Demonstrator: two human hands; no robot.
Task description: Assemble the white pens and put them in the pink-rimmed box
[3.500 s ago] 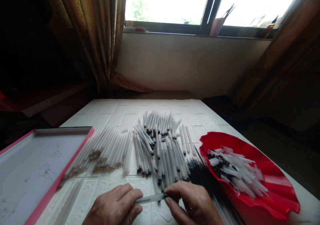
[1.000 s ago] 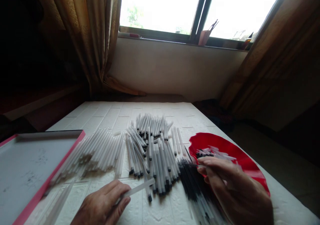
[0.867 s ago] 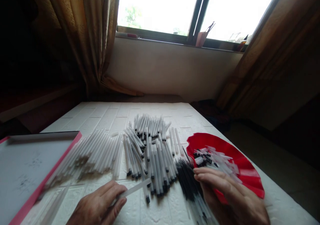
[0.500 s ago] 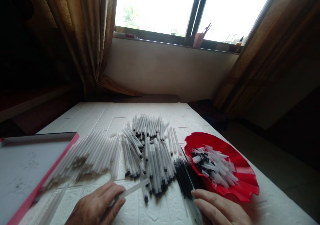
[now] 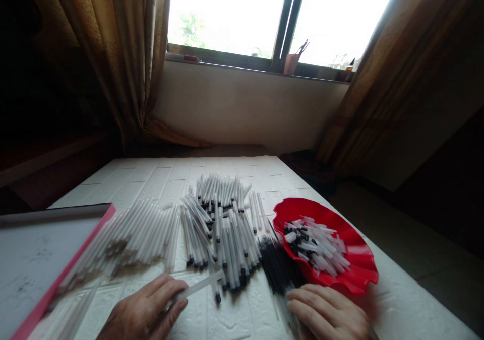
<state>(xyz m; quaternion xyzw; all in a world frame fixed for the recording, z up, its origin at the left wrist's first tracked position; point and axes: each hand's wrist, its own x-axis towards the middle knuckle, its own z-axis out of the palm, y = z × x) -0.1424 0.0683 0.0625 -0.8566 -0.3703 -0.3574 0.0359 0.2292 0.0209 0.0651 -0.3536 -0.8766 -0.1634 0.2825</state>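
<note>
My right hand [image 5: 328, 316] has left the tube [image 5: 199, 286] it pinched with the left, reached to the red dish [image 5: 359, 274] at 3 o'clock, and now rests on the black refills [image 5: 278, 269] at 5 o'clock.

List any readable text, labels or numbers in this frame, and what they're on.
None readable.
Board: faint dark marks, too blurred to read.
Pen tubes, black refills, red dish: no print shows.
Left hand holds a plain clear tube; right hand rests on the refills.
</note>
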